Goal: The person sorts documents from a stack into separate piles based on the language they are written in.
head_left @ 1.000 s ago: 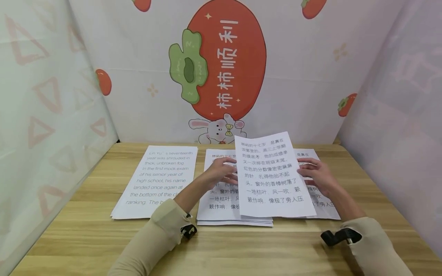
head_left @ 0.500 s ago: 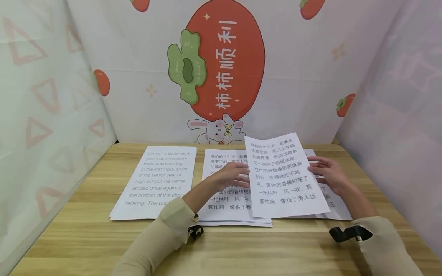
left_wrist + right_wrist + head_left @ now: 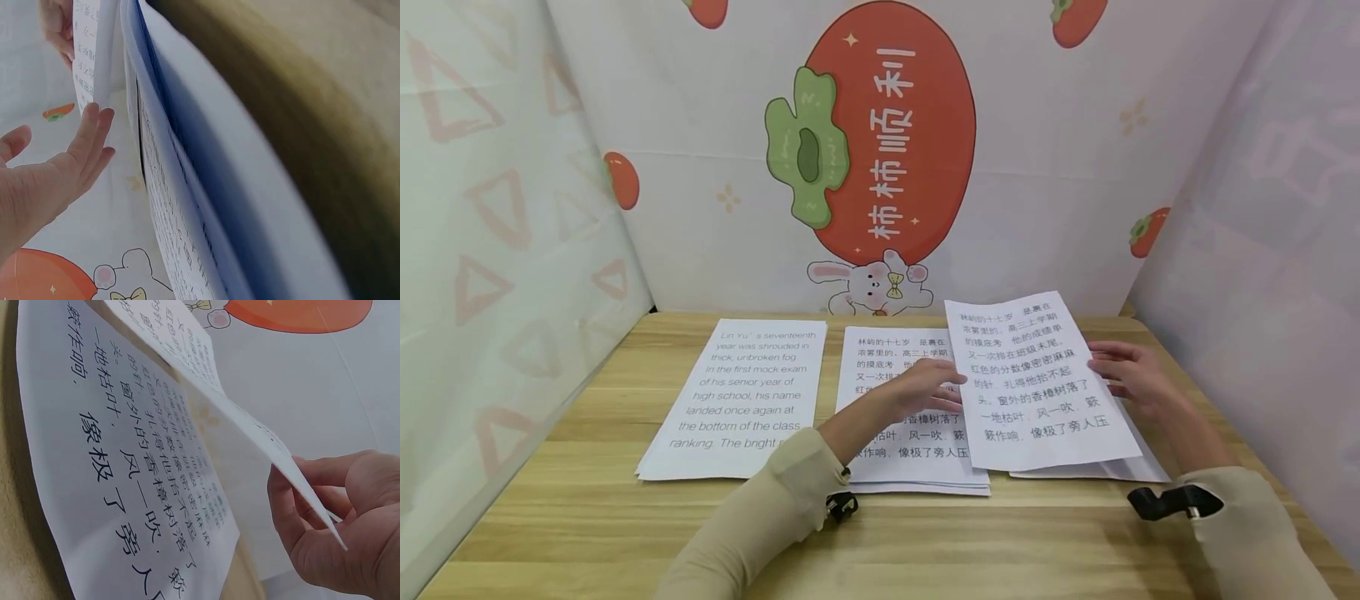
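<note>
A white sheet of paper (image 3: pixel 1033 392) printed with large Chinese text is raised above the table, tilted. At its right edge my right hand (image 3: pixel 1138 379) pinches it; in the right wrist view the thumb and fingers (image 3: pixel 284 506) lie on opposite faces. My left hand (image 3: pixel 925 385) has its fingertips at the sheet's left edge, fingers extended and thumb apart in the left wrist view. Below the raised sheet lies a right-hand pile (image 3: pixel 1146 458), mostly covered, with the same kind of Chinese text. Under my left hand is a middle stack of Chinese-text sheets (image 3: pixel 917 477).
To the left lies a stack of English-text sheets (image 3: pixel 733 392). The stacks rest on a wooden table (image 3: pixel 925 550). Behind stands a white cloth backdrop (image 3: pixel 1045 208) with a persimmon and rabbit print, and cloth walls close both sides.
Both hands have moved right with the raised sheet, which now lies over the right-hand pile and shows more of the middle stack.
</note>
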`<state>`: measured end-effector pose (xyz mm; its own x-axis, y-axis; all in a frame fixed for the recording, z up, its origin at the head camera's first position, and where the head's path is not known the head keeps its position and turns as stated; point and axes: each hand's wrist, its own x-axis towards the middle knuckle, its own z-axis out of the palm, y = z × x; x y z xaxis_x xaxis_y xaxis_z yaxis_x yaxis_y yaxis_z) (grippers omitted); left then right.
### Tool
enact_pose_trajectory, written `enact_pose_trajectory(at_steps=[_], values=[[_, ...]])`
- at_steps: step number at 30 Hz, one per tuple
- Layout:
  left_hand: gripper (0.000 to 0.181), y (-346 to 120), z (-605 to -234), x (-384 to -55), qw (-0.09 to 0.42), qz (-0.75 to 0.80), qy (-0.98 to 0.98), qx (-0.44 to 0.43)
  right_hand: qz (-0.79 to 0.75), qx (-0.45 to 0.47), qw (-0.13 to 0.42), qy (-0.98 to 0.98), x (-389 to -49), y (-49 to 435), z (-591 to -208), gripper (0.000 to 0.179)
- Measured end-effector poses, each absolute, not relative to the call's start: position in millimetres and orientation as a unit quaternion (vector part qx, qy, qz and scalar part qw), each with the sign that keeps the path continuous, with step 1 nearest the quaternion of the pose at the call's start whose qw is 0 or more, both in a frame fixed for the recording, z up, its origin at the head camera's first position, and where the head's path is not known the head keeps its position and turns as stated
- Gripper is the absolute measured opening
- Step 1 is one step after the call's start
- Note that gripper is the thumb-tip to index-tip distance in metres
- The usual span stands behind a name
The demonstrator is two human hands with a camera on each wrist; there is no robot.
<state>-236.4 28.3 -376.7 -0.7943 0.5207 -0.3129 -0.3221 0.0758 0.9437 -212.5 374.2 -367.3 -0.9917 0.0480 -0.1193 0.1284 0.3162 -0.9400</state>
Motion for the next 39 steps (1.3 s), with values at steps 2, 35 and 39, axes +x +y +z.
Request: enact_pose_trajectory(at_steps=[2, 35, 39], values=[[0.061, 31, -377, -236, 0.314, 0.676, 0.662, 0.071, -0.572, 0.056, 0.036, 0.818, -212, 376, -366, 0.043], [0.055, 74, -379, -221, 0.351, 0.660, 0.658, 0.092, -0.473, 0.125, -0.004, 0.872, -204, 396, -367, 0.060], [0.068, 73, -380, -221, 0.357, 0.648, 0.666, 0.096, -0.459, 0.136, -0.003, 0.878, -204, 397, -369, 0.059]])
